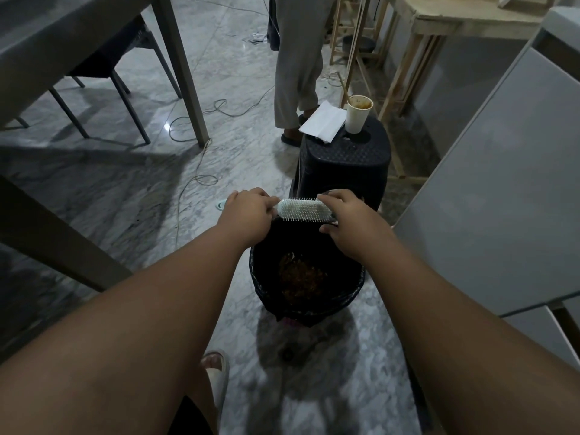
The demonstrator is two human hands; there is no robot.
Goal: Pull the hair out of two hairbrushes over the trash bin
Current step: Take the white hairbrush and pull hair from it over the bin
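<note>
A white hairbrush [303, 209] with pale bristles lies sideways in the air over the far rim of the black-lined trash bin [266, 277]. My left hand [248, 213] grips its handle end at the left. My right hand [348, 219] has its fingers curled over the brush's right end, thumb below; whether it pinches hair cannot be seen. Brownish waste lies at the bottom of the bin. A second hairbrush is not in view.
A black plastic stool [345, 158] stands just beyond the bin, carrying a paper cup [357, 116] and a white napkin [323, 120]. A person's legs [298, 73] stand behind it. White cabinet [502, 183] at right, table leg [185, 70] and cables on floor at left.
</note>
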